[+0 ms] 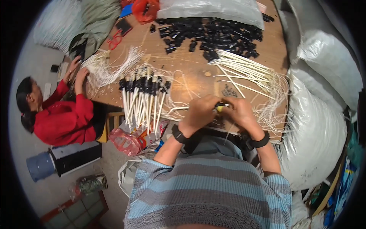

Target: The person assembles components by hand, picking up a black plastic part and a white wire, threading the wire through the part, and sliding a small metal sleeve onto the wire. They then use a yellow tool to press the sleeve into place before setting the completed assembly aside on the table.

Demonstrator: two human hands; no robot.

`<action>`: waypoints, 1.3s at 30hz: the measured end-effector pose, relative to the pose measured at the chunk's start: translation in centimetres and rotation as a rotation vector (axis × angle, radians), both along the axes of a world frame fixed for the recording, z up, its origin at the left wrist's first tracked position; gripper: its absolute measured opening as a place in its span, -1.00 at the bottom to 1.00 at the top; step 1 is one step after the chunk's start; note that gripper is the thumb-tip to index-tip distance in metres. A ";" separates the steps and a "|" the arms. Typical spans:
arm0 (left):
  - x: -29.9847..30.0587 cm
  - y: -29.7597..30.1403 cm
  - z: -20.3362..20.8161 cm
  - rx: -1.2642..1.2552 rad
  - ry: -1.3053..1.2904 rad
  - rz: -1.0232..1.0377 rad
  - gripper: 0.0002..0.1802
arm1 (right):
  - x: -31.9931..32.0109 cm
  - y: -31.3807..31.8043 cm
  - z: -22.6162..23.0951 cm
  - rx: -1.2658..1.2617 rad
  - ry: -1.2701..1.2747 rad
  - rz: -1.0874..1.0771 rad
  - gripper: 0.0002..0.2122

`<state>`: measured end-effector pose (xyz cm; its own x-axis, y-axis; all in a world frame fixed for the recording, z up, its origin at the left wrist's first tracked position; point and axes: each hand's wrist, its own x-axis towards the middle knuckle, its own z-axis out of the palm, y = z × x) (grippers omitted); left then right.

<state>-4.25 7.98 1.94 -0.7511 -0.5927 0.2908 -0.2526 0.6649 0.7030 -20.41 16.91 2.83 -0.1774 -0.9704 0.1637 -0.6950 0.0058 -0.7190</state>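
At the near table edge my hands meet, both closed. In my left hand (201, 112) is a white tube (179, 108), which sticks out to the left. A small black piece (220, 104) shows between the fingertips, with a yellow part (219, 108) just under it. My right hand (240, 111) closes around that yellow part from the other side; the fingers hide most of it. A thin pale wire hangs below my hands. Tiny dark screw-like bits (228, 91) lie on the table just beyond.
Black fittings (225, 34) are heaped at the back. White tubes with wires (248, 72) lie right; a bundle with black ends (143, 95) overhangs the front edge left. Full sacks (316, 133) crowd the right side. A person in red (65, 118) handles wires (101, 68) at left.
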 end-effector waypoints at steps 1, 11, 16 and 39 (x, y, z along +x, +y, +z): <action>-0.1 0.1 -0.3 -0.036 0.033 -0.036 -0.67 | -0.5 -0.1 0.3 0.154 -0.094 0.016 -0.83; 3.2 -0.6 0.4 -0.229 -0.035 0.060 -0.75 | 3.1 -1.4 1.2 0.290 -0.264 -0.025 -0.79; 8.4 -5.1 2.8 -0.341 0.057 0.337 -0.78 | 2.0 -3.3 2.2 -0.416 0.172 -0.053 -0.85; 3.6 -7.5 1.6 -0.068 -0.025 0.085 -0.54 | -6.0 2.4 -1.1 0.165 0.587 -0.280 -0.86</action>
